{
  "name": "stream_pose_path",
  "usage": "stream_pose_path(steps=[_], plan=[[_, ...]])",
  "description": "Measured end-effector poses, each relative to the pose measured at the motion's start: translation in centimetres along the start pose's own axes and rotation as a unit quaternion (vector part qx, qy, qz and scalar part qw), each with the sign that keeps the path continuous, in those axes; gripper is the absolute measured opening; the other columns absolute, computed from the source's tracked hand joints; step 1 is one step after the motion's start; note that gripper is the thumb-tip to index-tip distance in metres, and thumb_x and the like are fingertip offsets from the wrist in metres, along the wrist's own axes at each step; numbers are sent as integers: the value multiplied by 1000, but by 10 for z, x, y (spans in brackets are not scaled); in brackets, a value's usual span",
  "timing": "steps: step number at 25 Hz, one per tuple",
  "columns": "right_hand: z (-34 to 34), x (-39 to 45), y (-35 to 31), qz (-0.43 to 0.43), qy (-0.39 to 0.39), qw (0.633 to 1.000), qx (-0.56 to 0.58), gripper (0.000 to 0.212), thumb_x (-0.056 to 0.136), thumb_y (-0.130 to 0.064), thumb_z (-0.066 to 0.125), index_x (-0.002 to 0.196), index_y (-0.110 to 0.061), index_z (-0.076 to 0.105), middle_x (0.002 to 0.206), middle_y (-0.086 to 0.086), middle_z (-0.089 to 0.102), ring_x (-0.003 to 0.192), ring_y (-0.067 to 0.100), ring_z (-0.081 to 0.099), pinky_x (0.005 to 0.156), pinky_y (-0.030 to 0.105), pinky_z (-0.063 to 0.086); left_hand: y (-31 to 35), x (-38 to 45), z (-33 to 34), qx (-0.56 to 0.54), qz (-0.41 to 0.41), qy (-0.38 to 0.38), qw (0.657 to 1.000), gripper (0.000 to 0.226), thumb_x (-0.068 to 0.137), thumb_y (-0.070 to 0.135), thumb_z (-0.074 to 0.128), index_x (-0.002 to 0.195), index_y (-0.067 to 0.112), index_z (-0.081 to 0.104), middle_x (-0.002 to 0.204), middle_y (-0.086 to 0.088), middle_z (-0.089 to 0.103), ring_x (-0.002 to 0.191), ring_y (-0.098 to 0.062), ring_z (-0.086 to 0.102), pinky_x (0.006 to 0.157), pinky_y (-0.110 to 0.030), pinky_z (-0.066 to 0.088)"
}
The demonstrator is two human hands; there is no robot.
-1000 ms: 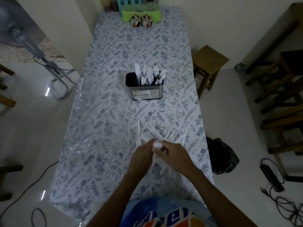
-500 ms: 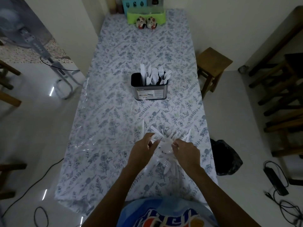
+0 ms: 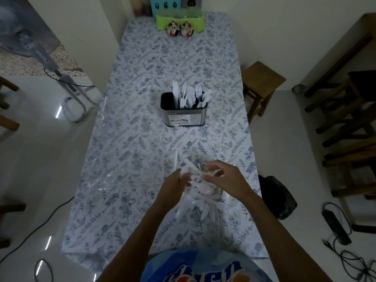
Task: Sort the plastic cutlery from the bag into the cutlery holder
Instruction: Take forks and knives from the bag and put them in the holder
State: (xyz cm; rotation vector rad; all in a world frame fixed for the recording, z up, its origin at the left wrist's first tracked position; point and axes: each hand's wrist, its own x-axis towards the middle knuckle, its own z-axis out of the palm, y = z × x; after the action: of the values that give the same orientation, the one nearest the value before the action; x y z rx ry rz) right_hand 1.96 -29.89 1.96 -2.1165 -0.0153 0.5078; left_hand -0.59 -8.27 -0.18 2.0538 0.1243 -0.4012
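Both hands worked in the pile of loose plastic cutlery [image 3: 200,192] near the 6 o'clock edge of the table [image 3: 130,151]. The right hand [image 3: 224,178] had its fingers curled, and its thumb and forefinger pinched a thin white piece, seemingly a handle, that ran toward 9 o'clock; which kind of utensil it was could not be told. The left hand [image 3: 176,185], just beside it at 9 o'clock, gripped white pieces at its fingertips, and one long piece angled from that grip toward 12 o'clock. The two hands were almost touching over the heap.

Beneath and around them the pile spread out: spoons lay between the hands, forks pointed toward 5 and 6 o'clock, and one knife [image 3: 175,159] lay a little apart at 11 o'clock. Whether any clear bag sat under the pile could not be told in the dim light.

Well apart at 12 o'clock from the hands stood the cutlery holder [image 3: 184,117], a metal oblong with a paper label on its front. Knives stood upright toward its left, spoons in the middle, forks on the right, and its leftmost part looked dark.

At the table's far 12 o'clock end sat a green tray [image 3: 180,18] with two small figurines [image 3: 180,29] before it. A wooden stool [image 3: 262,78] stood at 2 o'clock, a black bag [image 3: 276,196] on the floor at 4 o'clock, and a fan stand [image 3: 61,82] at 10 o'clock.
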Motion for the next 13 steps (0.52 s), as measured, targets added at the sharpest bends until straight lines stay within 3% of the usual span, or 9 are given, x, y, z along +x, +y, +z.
stream_pose_path(steps=[3,6,10,13], plan=[[18,20,17,67,13,970,-234,35,88,-50,68,112,-25,65,106,-7,71,94,16,67,80,32,55,-1,-13,-8,-207,-77,17,975,14,108,17,43,109,7,53,84,-16,70,50,-18,58,47,-27,47],[34,27,22,82,30,956,-281,18,92,-38,64,104,-25,67,105,-1,70,93,20,66,78,32,55,-3,-16,-11,-267,-97,23,959,19,107,24,47,96,8,50,68,-9,54,46,-11,38,44,-24,32],[31,23,22,64,105,944,-306,18,97,-36,58,90,-24,70,88,0,70,80,21,66,62,28,49,0,-10,-10,-201,-90,50,974,31,106,29,47,94,7,65,60,5,46,48,-7,38,46,-21,33],[22,14,14,-50,211,904,-368,16,96,-34,65,89,-24,75,79,1,70,73,22,65,51,27,49,15,-2,-5,-94,-22,93,991,29,107,31,46,86,18,60,64,8,52,49,0,44,49,-16,37]])
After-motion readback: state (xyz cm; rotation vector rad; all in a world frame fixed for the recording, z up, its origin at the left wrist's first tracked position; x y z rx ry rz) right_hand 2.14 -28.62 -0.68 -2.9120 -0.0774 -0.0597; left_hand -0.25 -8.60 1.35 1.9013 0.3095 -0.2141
